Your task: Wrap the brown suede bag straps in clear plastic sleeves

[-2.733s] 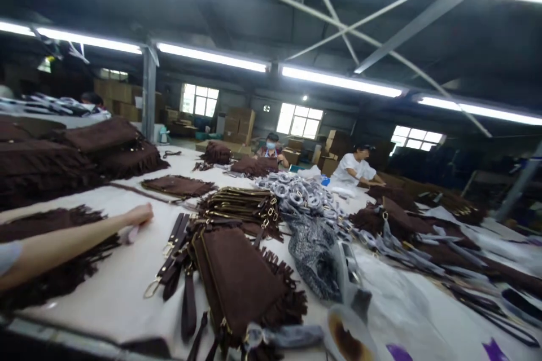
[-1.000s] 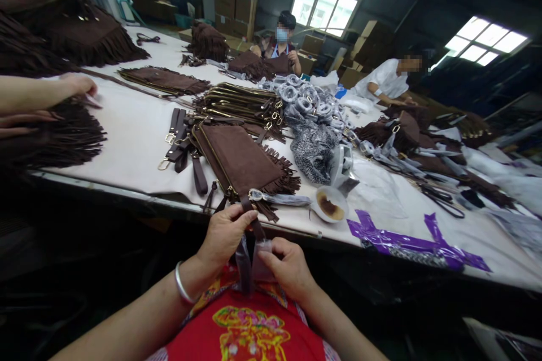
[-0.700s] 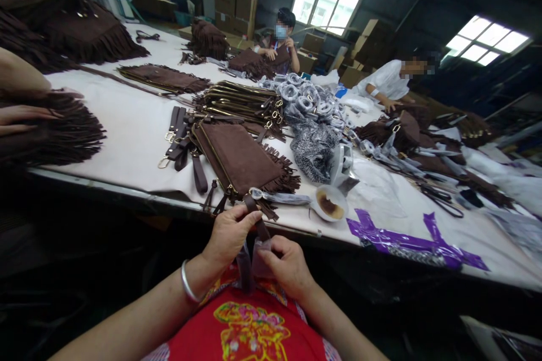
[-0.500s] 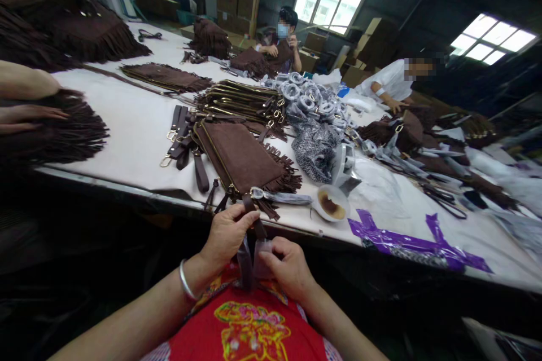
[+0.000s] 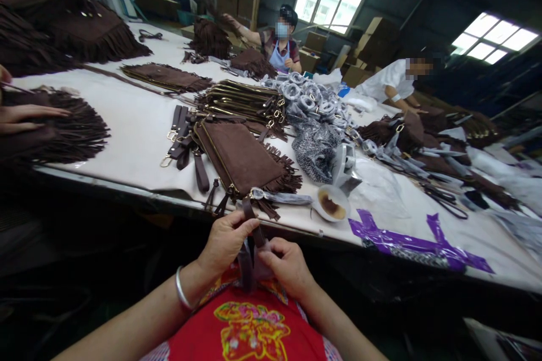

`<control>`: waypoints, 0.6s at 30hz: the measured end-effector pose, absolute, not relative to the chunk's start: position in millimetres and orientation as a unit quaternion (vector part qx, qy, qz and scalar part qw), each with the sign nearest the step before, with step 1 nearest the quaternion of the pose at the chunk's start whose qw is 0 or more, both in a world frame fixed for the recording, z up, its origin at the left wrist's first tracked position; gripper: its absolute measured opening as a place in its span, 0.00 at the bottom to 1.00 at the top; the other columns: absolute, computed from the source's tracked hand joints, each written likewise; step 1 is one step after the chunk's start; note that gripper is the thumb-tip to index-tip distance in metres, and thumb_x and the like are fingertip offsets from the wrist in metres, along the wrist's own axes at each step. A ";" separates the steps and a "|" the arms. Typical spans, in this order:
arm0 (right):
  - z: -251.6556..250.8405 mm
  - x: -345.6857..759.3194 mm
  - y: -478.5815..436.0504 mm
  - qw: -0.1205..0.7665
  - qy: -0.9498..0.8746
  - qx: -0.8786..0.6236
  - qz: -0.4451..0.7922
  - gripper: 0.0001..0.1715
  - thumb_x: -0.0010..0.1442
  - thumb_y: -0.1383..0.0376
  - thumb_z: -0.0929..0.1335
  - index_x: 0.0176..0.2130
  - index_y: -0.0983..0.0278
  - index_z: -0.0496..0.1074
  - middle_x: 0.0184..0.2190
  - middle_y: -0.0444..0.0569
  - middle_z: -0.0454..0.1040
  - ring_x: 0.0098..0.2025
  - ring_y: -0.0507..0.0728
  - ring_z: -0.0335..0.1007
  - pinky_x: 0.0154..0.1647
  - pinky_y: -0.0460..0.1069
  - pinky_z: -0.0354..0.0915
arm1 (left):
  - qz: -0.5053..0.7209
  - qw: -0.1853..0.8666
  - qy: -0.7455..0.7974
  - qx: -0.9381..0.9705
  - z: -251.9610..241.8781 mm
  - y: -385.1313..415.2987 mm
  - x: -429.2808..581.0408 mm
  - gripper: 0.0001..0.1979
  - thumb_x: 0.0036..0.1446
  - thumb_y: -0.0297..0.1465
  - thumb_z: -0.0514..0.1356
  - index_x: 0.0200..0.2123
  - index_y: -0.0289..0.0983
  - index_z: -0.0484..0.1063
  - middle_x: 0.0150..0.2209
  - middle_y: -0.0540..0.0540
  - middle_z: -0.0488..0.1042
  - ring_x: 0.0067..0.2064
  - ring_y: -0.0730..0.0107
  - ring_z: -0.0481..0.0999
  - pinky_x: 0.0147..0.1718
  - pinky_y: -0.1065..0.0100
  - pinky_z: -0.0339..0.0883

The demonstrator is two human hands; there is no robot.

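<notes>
Just off the table's near edge, my left hand pinches a dark brown strap between thumb and fingers. My right hand is closed on the strap's lower part, where a piece of clear plastic hangs by the fingertips. The strap's other length loops down over my red apron. Right beyond my hands lies a brown fringed pouch with a gold zip. A plastic-wrapped strap with a metal clasp rests against its corner. Several bare brown straps lie left of the pouch.
Stacked pouches and a heap of wrapped straps lie farther back. A bowl with brown residue stands near the edge, by purple tape. Another person's hand rests on fringe at left; two people work across the table.
My right hand and the plastic have shifted slightly along the strap. The person across has stretched an arm out to the left. The hands at far left have moved a little.
</notes>
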State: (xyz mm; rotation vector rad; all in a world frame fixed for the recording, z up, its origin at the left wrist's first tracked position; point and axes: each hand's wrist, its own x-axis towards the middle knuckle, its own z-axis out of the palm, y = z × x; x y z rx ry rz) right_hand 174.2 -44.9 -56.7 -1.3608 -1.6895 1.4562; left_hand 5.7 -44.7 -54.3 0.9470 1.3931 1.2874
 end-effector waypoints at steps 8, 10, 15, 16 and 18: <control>-54.1 167.3 -45.9 0.278 -0.632 -0.483 0.538 0.06 0.51 0.65 0.71 0.30 0.66 0.78 0.29 0.45 0.71 0.32 0.52 0.64 0.34 0.46 0.60 | 0.513 0.497 0.584 0.387 -59.0 -48.2 3.7 0.13 0.51 0.38 0.64 0.36 0.36 0.78 0.33 0.47 0.79 0.34 0.66 0.75 0.33 0.70 0.67; -52.9 165.4 -44.4 0.283 -0.634 -0.473 0.542 0.07 0.51 0.64 0.71 0.31 0.66 0.78 0.30 0.45 0.71 0.32 0.52 0.64 0.34 0.46 0.60 | 0.511 0.510 0.581 0.375 -57.9 -49.7 5.6 0.13 0.51 0.38 0.64 0.36 0.35 0.78 0.32 0.47 0.79 0.32 0.67 0.74 0.31 0.70 0.67; -54.8 160.3 -37.7 0.300 -0.595 -0.495 0.557 0.13 0.52 0.60 0.70 0.25 0.68 0.73 0.23 0.43 0.67 0.26 0.50 0.59 0.29 0.45 0.57 | 0.516 0.584 0.530 0.334 -53.3 -55.4 14.8 0.09 0.48 0.33 0.66 0.32 0.34 0.78 0.32 0.46 0.79 0.33 0.67 0.75 0.33 0.71 0.68; -54.6 160.4 -36.9 0.298 -0.584 -0.502 0.564 0.14 0.53 0.59 0.70 0.24 0.68 0.72 0.22 0.42 0.66 0.25 0.49 0.58 0.27 0.45 0.56 | 0.518 0.603 0.516 0.319 -52.5 -54.8 14.6 0.09 0.48 0.33 0.66 0.32 0.34 0.77 0.32 0.46 0.79 0.34 0.67 0.75 0.33 0.71 0.68; -52.0 162.4 -37.3 0.291 -0.575 -0.499 0.579 0.14 0.52 0.59 0.70 0.24 0.68 0.71 0.21 0.42 0.66 0.25 0.49 0.58 0.27 0.44 0.56 | 0.523 0.648 0.482 0.274 -50.8 -49.6 10.1 0.11 0.48 0.33 0.67 0.34 0.34 0.77 0.34 0.46 0.79 0.35 0.67 0.76 0.35 0.71 0.69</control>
